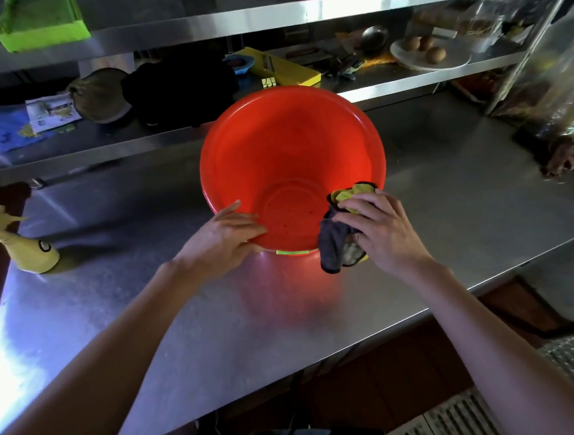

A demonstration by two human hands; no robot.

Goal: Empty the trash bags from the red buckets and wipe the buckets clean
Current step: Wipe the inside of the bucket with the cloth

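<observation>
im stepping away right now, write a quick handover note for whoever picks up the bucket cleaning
Left hand: fingers flat on the near rim of the red bucket, steadying it on the steel counter.
Right hand: presses a yellow and dark cloth over the near right rim.
Done: no trash bag shows in this bucket.
Left: dark specks remain on the inside bottom; finish wiping inside and around the rim. The yellow spray bottle lies on the counter to the left. No other red bucket is in view.
</observation>
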